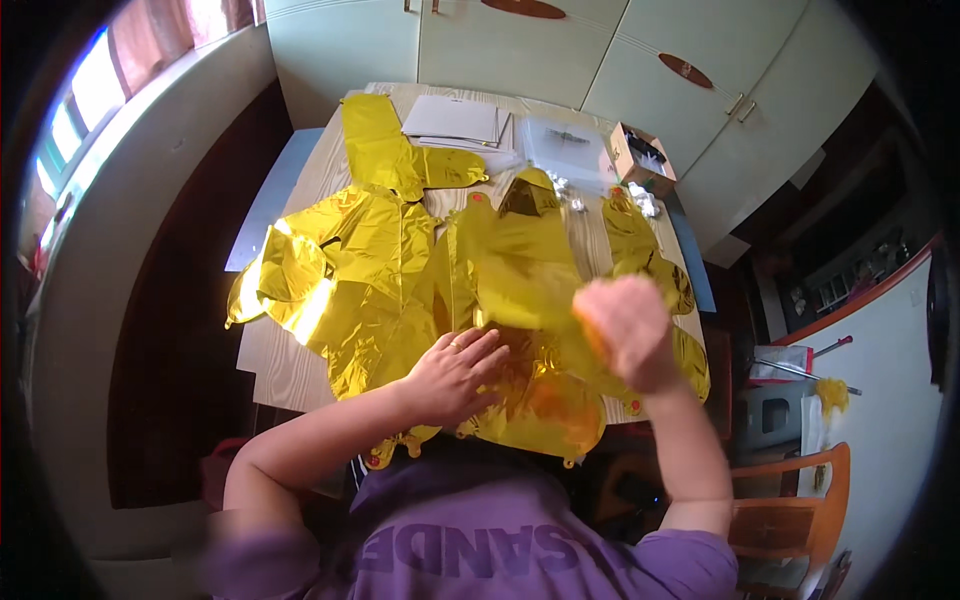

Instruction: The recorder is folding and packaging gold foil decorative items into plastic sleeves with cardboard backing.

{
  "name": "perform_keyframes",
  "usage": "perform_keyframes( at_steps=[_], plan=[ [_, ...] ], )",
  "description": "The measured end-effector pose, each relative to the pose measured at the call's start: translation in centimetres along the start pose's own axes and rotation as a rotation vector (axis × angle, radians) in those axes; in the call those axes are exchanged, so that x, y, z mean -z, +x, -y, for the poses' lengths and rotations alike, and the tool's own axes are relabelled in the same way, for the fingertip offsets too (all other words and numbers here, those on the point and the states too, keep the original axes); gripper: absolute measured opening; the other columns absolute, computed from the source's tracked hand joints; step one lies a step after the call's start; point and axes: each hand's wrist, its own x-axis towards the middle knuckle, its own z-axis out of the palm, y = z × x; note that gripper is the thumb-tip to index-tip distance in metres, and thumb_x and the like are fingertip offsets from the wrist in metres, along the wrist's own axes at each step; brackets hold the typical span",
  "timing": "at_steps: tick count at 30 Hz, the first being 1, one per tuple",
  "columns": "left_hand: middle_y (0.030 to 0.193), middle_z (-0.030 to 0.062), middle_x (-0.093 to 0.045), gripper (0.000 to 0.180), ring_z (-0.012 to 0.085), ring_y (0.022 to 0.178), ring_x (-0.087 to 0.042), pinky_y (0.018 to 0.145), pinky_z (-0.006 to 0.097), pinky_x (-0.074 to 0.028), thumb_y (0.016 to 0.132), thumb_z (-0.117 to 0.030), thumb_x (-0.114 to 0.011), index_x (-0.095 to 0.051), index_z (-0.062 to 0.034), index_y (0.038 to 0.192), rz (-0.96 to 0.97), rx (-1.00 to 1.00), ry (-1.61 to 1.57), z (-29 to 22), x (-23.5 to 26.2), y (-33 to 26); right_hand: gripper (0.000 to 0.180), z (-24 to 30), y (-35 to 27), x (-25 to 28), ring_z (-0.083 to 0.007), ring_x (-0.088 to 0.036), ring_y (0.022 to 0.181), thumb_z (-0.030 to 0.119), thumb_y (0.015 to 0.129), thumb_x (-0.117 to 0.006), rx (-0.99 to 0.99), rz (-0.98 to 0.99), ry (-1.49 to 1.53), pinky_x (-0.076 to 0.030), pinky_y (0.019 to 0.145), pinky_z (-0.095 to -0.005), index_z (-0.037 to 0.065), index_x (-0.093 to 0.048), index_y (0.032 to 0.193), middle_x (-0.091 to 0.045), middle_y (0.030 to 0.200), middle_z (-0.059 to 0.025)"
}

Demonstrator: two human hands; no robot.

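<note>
Pressing down at the near edge of the tabletop (275, 370), the left hand (455, 375) lies flat, fingers spread wide, on a deflated gold foil balloon (545, 395) whose scalloped lower rim hangs just over that edge. Up beside it, the right hand (628, 328) is raised off the table and motion-blurred; it looks curled into a loose fist with a fold of the same gold foil rising to it, but whether the fingers truly pinch the film I cannot tell.

This foil should be feather-light, limp and slick, crinkling at a touch and creasing for good if crushed. My judgement: take it by a seam edge or the neck tab, with a flat palm to anchor it as the left hand does, because a pinch in mid-panel would slide or wrinkle.

Moving out, more flat gold balloons overlap across the middle of the tabletop: a big crumpled one (370, 280) toward the left edge catching window glare, a tall one (525, 250) in the centre, a curvy one (645, 250) along the right edge.

Farther still, another gold piece (390, 150) reaches the far left corner. At the far edge lie white papers (455, 120), a clear plastic bag (568, 145), and a small open cardboard box (640, 158) at the far right corner. Pale cupboard doors (520, 45) stand behind.
</note>
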Motion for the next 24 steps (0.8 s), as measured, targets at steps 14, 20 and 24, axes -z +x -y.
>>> perform_keyframes(
  at_steps=[14,20,24],
  plan=[
    [0.149,0.0178,-0.047,0.064,0.0348,0.146,-0.035,0.122,0.054,-0.022,0.086,-0.026,-0.065,-0.048,0.0000,0.142,0.106,0.129,0.104,4.5,2.5,0.1,0.024,7.0,-10.7,-4.4,-0.0257,-0.066,0.104,0.014,0.089,-0.060,-0.085,0.149,0.237,-0.051,0.093,-0.0423,0.008,-0.073,0.108,-0.070,0.109,-0.0091],
    [0.138,0.0136,-0.059,0.038,0.0290,0.138,-0.047,0.121,0.053,-0.027,0.093,-0.017,-0.059,-0.061,-0.0075,0.130,-0.109,0.240,-0.060,6.1,2.8,0.0,0.025,7.5,-11.1,-4.2,-0.0265,-0.066,0.104,0.013,0.087,-0.061,-0.089,0.171,0.215,-0.052,0.092,-0.0426,0.006,-0.073,0.108,-0.069,0.108,-0.0100],
    [0.137,0.0144,-0.059,0.034,0.0314,0.132,-0.052,0.117,0.053,-0.032,0.094,-0.018,-0.064,-0.062,-0.0082,0.127,-0.193,0.155,-0.065,5.4,4.2,1.1,0.025,8.5,-10.5,-4.3,-0.0270,-0.065,0.103,0.012,0.085,-0.062,-0.106,0.191,0.158,-0.052,0.093,-0.0422,0.005,-0.072,0.107,-0.069,0.107,-0.0109]
  ],
)
